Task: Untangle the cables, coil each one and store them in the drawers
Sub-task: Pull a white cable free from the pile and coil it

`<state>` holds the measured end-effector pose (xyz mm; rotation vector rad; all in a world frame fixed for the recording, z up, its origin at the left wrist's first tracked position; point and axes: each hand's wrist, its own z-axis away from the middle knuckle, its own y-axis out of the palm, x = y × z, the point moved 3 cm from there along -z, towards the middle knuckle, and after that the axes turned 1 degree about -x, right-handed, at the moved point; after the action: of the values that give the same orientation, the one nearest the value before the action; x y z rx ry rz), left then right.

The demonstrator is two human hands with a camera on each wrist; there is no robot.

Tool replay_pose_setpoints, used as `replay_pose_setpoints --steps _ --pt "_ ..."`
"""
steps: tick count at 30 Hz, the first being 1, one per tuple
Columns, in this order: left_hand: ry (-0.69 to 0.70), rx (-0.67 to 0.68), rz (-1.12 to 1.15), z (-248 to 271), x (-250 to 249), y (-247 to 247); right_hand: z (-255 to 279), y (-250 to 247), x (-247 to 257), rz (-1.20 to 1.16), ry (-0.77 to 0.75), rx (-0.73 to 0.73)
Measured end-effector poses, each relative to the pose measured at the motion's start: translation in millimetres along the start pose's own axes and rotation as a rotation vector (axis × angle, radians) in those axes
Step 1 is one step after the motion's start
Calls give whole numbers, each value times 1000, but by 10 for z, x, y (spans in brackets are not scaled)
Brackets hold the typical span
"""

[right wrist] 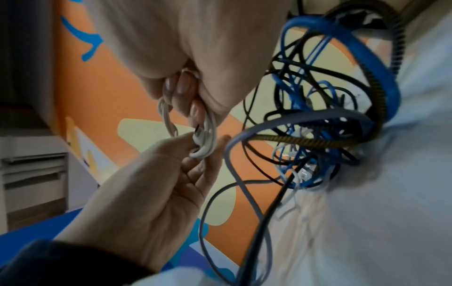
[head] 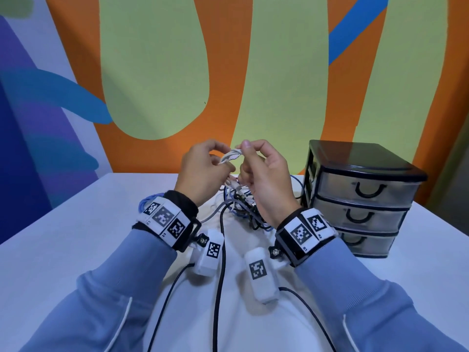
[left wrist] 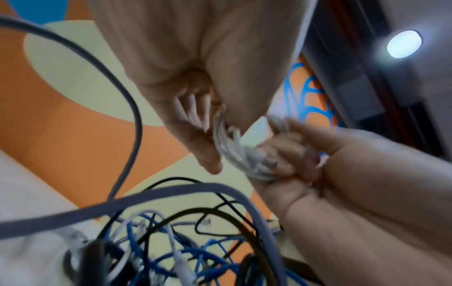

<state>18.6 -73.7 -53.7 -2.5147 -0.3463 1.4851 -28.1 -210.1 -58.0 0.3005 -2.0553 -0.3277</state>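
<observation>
A small coil of white cable hangs in the air above the table, held between both hands. My left hand pinches its left side, and in the right wrist view the left hand's fingertips sit on the white cable. My right hand grips the right side with curled fingers. In the left wrist view the white cable runs between the two hands. Below them a tangle of blue, black, grey and white cables lies on the white table.
A black drawer unit with three translucent drawers, all shut, stands at the right of the table. A blue cable loop shows behind my left wrist. Black leads run toward me from the wrist cameras. A painted wall stands behind the table.
</observation>
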Motion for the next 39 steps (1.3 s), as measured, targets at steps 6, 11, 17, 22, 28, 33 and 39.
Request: replay_pose_setpoints --steps 6,11,17,22,28,33,39 --pt "-73 148 461 82 -160 -65 -55 -36 -21 -98 51 -58" --pt "-184 264 640 131 -220 -157 -69 -156 17 -201 138 -61" --pt "-119 8 512 88 -103 -223 -119 -234 -53 -156 139 -160" --pt "-84 88 565 113 -140 -206 -110 -236 -108 48 85 -157" --pt "32 243 294 147 -196 -213 -90 -234 -101 189 -8 -179" --pt "132 309 136 175 -247 -212 -106 -290 -76 368 -108 -218" --pt "128 261 269 234 -275 -222 -125 -281 -58 318 -79 -178"
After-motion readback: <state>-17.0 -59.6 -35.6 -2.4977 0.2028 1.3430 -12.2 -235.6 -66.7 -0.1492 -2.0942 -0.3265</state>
